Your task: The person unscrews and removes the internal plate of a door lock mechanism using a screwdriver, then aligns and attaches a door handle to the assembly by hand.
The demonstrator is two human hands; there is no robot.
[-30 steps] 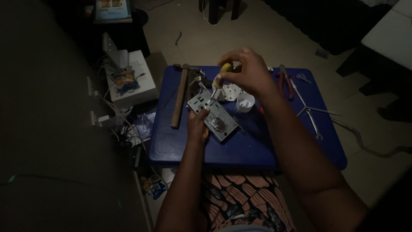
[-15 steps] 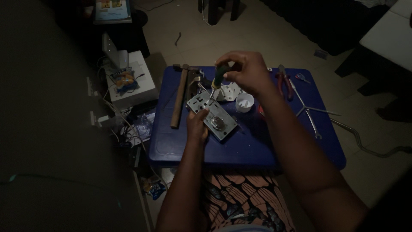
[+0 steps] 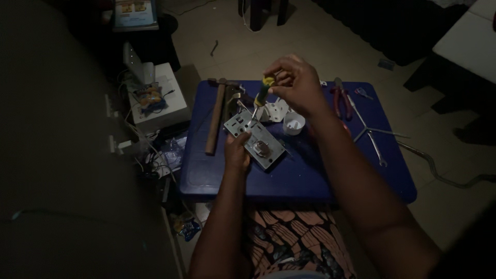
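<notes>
On the blue table (image 3: 310,175), a grey metal lock body (image 3: 256,139) lies pinned under the left hand (image 3: 237,152), fingers closed along its edge. At one o'clock, the right hand (image 3: 294,85) grips a yellow-handled screwdriver (image 3: 261,98), tip on the lock. A hammer (image 3: 217,116) lies at nine o'clock, red pliers (image 3: 341,98) at two.

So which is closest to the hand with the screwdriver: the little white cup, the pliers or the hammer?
Measured from the right hand in the head view:
1. White cup: just below that hand.
2. Red-handled pliers: to its right on the blue table.
3. Wooden-handled hammer: farthest, at the table's left edge.
</notes>
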